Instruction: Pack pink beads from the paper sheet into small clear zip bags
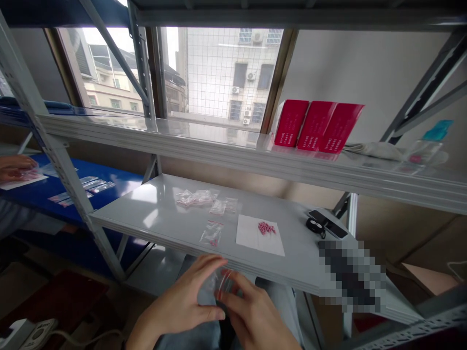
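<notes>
A clear zip bag [210, 287] with a red strip along its top is between my hands, in front of the lower shelf edge. My right hand [255, 308] pinches the bag at the red strip. My left hand [189, 294] is curved around the bag's other side, thumb and fingers apart. Whether its fingertips touch the film is hard to see. On the grey shelf [146, 216] beyond, one zip bag [211, 233] lies flat with a few small pink pieces inside. To its right, a white paper sheet [255, 243] bears a small pile of pink beads [266, 228].
Several filled bags [197, 198] lie piled farther back. At right are a dark phone-like device [330, 224], a black coil [315, 226] and a blurred-out object [350, 274]. Red boxes [317, 126] and a pump bottle [426, 146] stand above. Another person's hands [16, 167] work at left.
</notes>
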A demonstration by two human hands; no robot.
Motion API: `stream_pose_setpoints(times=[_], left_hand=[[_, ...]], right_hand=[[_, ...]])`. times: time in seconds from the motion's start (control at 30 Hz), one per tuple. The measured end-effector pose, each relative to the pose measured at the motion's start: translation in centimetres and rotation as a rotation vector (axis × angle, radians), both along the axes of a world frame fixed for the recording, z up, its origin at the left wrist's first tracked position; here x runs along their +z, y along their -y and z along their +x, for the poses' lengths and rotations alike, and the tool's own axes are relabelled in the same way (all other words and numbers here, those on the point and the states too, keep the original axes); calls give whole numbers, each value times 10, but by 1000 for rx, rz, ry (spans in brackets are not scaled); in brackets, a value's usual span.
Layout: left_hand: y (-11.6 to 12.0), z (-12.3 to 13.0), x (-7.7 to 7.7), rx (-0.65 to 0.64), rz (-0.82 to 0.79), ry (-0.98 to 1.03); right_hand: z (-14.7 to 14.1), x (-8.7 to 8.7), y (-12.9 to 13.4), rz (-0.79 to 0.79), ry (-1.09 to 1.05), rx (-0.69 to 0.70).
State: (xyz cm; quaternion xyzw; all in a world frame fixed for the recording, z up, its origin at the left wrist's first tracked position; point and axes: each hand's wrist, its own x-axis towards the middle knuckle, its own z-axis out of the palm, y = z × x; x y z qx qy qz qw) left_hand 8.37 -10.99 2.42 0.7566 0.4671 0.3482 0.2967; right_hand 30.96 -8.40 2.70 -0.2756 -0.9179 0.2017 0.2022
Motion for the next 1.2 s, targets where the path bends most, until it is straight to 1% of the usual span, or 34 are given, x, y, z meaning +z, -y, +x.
stream_pose_setpoints(times=[0.07,0.17,0.27,0.33,0.37,0.4,0.43,0.47,0.5,0.53,0.57,0.63,0.73,0.8,0.87,0.93,1.0,1.13,1.2], left_hand=[[-5,0,0,-62,-62,-5],[-13,8,-2,-94,-126,-8],[-19,14,-4,-95,-164,-2],[-22,16,-4,-103,-170,19],[-24,17,-4,-106,-165,41],[-27,19,-4,-108,-156,68],[-30,21,-4,-108,-145,101],[-34,25,-4,-110,-133,136],[-40,30,-3,-116,-119,171],[-47,36,-2,-127,-103,204],[-55,43,-1,-143,-84,234],[-74,59,0,-174,-48,289],[-107,80,-4,-162,-22,369],[-125,90,-11,-125,-30,415],[-138,97,-19,-91,-35,445],[-145,101,-26,-72,-27,466],[-148,103,-30,-66,-17,500],[-150,104,-30,-57,-2,575],[-151,105,-29,-39,16,584]], right_hand=[[5,12,0,-21,15,44],[9,22,1,-60,1,103],[19,23,-4,-181,-107,105],[33,19,-19,-297,-236,83],[43,16,-31,-342,-311,39],[52,12,-46,-374,-369,-46],[62,7,-63,-356,-430,-190],[72,2,-83,-291,-482,-356],[80,-3,-103,-214,-453,-506],[87,-8,-122,-129,-351,-654],[92,-13,-139,-56,-231,-773],[97,-22,-166,0,-100,-860],[94,-30,-186,27,10,-849],[90,-33,-191,45,82,-834],[88,-33,-193,55,143,-825],[86,-32,-196,60,188,-825],[84,-31,-198,61,222,-828],[80,-29,-200,50,262,-830],[78,-25,-201,42,254,-823]])
